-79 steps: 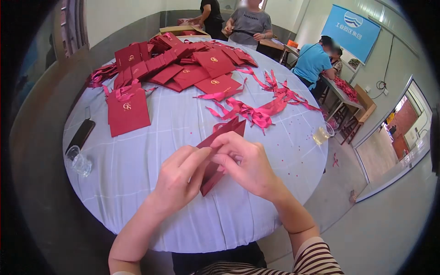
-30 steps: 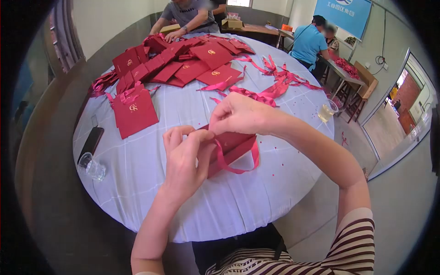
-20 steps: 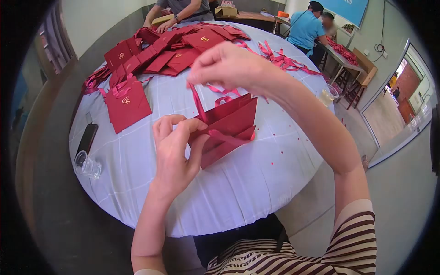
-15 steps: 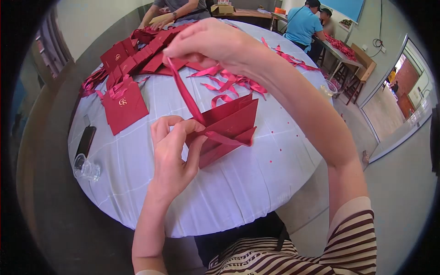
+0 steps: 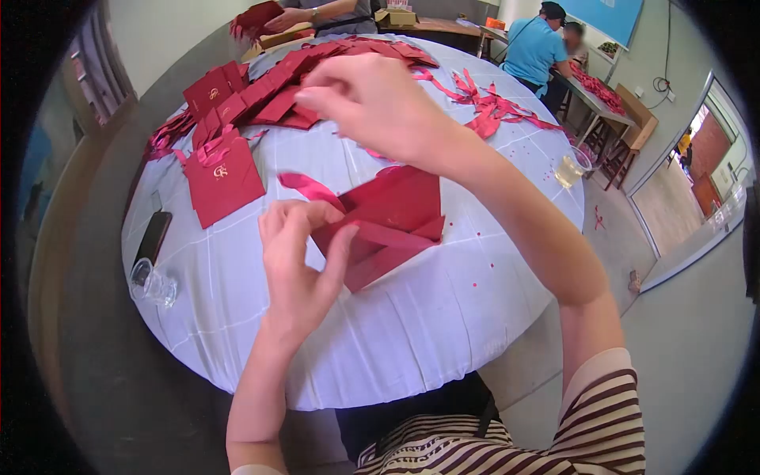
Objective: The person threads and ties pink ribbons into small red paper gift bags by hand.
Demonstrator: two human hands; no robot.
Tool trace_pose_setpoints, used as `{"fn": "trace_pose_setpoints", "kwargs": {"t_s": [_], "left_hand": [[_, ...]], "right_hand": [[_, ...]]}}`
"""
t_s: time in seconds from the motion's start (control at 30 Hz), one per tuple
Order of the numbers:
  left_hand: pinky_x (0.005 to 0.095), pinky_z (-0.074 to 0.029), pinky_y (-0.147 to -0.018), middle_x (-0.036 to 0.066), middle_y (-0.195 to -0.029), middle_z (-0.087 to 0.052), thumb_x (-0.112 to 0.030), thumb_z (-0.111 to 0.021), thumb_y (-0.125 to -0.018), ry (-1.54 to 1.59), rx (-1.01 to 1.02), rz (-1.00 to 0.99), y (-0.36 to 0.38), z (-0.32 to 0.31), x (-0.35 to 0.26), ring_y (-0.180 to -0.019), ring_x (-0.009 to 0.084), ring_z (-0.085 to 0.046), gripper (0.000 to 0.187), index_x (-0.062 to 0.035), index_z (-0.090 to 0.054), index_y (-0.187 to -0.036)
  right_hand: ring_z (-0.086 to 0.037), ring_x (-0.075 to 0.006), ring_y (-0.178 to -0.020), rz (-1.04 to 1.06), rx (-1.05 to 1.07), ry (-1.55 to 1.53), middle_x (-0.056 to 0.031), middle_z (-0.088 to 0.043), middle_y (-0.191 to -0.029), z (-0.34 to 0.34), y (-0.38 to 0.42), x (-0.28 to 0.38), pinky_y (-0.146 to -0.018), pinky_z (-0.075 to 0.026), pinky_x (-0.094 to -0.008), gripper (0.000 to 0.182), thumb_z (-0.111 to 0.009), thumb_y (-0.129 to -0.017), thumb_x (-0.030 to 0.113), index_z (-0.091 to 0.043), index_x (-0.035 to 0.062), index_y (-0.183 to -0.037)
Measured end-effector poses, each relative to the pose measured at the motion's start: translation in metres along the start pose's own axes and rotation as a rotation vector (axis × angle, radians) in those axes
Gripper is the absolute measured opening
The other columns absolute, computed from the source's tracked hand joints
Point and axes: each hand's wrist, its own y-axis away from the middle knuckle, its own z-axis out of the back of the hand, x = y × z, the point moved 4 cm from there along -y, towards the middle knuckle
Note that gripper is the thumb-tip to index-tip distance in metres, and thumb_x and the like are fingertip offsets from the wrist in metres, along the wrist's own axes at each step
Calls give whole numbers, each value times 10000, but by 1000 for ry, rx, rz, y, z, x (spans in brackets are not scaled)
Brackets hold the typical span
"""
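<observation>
A red paper bag point(image 5: 396, 261) stands tilted on the white-clothed table point(image 5: 380, 340) in front of me. My left hand point(image 5: 305, 245) pinches the bag's near left edge, where a ribbon lies across its side. Beyond those fingers a loose pink ribbon end point(image 5: 309, 187) hangs in a curve. Above the bag, my right hand point(image 5: 356, 99) is raised with thumb and index finger apart and nothing seen between them. Its forearm passes over the right part of the table.
A red bag with gold print point(image 5: 226, 186) lies left, before a heap of red bags point(image 5: 277, 87). Pink ribbons point(image 5: 495, 111) lie behind right. A phone point(image 5: 152, 237) and plastic cups point(image 5: 154, 285) point(image 5: 570, 168) stand near the edges. Other people work beyond.
My right hand has let go of the ribbon, which has dropped from upright to a low curve beside the bag. Across the table, a person has lifted some red bags.
</observation>
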Motion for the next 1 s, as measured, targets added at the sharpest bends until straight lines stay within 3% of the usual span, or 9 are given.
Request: {"fn": "trace_pose_setpoints", "kwargs": {"t_s": [0.1, 0.23, 0.37, 0.43, 0.6, 0.7, 0.77, 0.83, 1.0], "left_hand": [[273, -419, -720, 49, -792, -585, 2, -710, -741, 222, -77, 314, 3, -1, 28, -737, 145, -522, 195, -8, -561, -868], [230, -436, -695, 27, -791, -583, -32, -677, -798, 364, -8, 511, 3, -2, 45, -731, 84, -521, 159, 12, -554, -888], [225, -445, -667, 33, -799, -597, -37, -656, -810, 452, 40, 619, 11, -11, 63, -739, 78, -551, 139, 15, -556, -891], [223, -446, -665, 32, -801, -601, -35, -654, -810, 481, 43, 658, 16, -14, 68, -739, 77, -558, 136, 13, -556, -892], [194, -440, -673, -2, -821, -592, -5, -627, -833, 479, 114, 735, 20, -20, 75, -749, 53, -557, 111, -18, -547, -909], [190, -433, -665, -4, -810, -591, -1, -628, -830, 489, 175, 775, 24, -24, 81, -739, 53, -554, 112, -24, -546, -903], [190, -426, -657, -5, -797, -589, 2, -624, -827, 492, 191, 742, 21, -26, 86, -729, 55, -550, 106, -31, -546, -891], [193, -418, -646, -6, -788, -591, 2, -623, -822, 482, 220, 851, 27, -22, 93, -719, 54, -546, 101, -35, -547, -878], [202, -420, -642, 0, -769, -604, -13, -636, -813, 407, 310, 905, 34, -25, 111, -701, 59, -546, 95, -31, -562, -869]], "right_hand": [[-576, -119, -586, 69, -91, 148, -68, -620, -713, 7, 42, -1, -521, -448, -282, 262, -646, -848, 261, -648, 0, -860], [-578, -127, -587, 147, -41, 350, -86, -585, -692, -19, 84, -26, -513, -433, -282, 212, -675, -827, 225, -626, 25, -777], [-569, -119, -594, 318, -31, 219, -75, -579, -695, -39, 91, -48, -518, -429, -272, 218, -667, -835, 212, -597, 20, -760], [-567, -107, -607, -179, 157, -116, -59, -582, -687, -54, 94, -62, -530, -433, -269, 225, -666, -840, 203, -576, 6, -778], [-560, -93, -594, -375, 196, -599, -51, -595, -702, -61, 101, -53, -538, -453, -240, 201, -565, -924, 176, -481, -3, -960], [-544, -85, -575, -451, 284, -706, -61, -599, -726, -58, 104, -62, -528, -441, -231, 192, -562, -925, 173, -480, 1, -952], [-539, -80, -576, -444, 254, -690, -68, -610, -756, -48, 105, -69, -525, -433, -222, 235, -581, -916, 198, -502, -9, -993], [-540, -75, -587, -472, 470, -586, -45, -605, -739, -38, 109, -77, -514, -427, -222, 293, -609, -900, 231, -531, -5, -1054], [-547, -71, -589, -455, 588, -337, -27, -625, -743, 9, 111, -109, -512, -438, -221, 229, -652, -848, 198, -629, 11, -977]]}}
